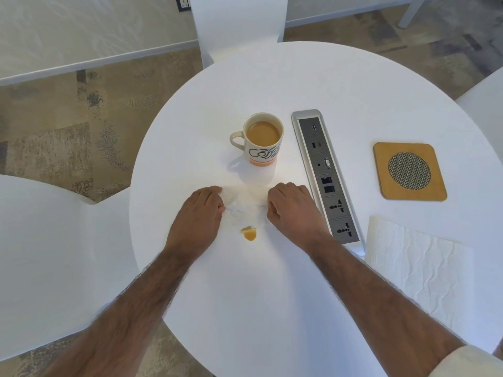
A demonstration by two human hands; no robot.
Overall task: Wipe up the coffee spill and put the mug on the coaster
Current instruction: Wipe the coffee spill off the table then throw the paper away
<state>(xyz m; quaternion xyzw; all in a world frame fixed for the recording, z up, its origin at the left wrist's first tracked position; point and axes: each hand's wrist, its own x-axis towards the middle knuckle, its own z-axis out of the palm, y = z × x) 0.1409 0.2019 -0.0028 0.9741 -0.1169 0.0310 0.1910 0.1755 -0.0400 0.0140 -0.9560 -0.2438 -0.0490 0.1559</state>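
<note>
A white mug (262, 142) full of milky coffee stands on the round white table (272, 77), its handle pointing left. Just in front of it lies a white paper towel (245, 210), flat on the table. My left hand (201, 210) grips its left edge and my right hand (292, 209) grips its right edge, both with fingers curled. A small brown coffee spill (249, 234) shows at the towel's near edge, partly under it. The square wooden coaster (409, 171) with a round mesh centre lies at the right, beyond the socket strip.
A grey socket strip (326, 175) is set into the table between the mug and the coaster. More paper towel (419, 265) lies at the table's right edge. White chairs stand at the left (54, 254), back (239, 25) and right.
</note>
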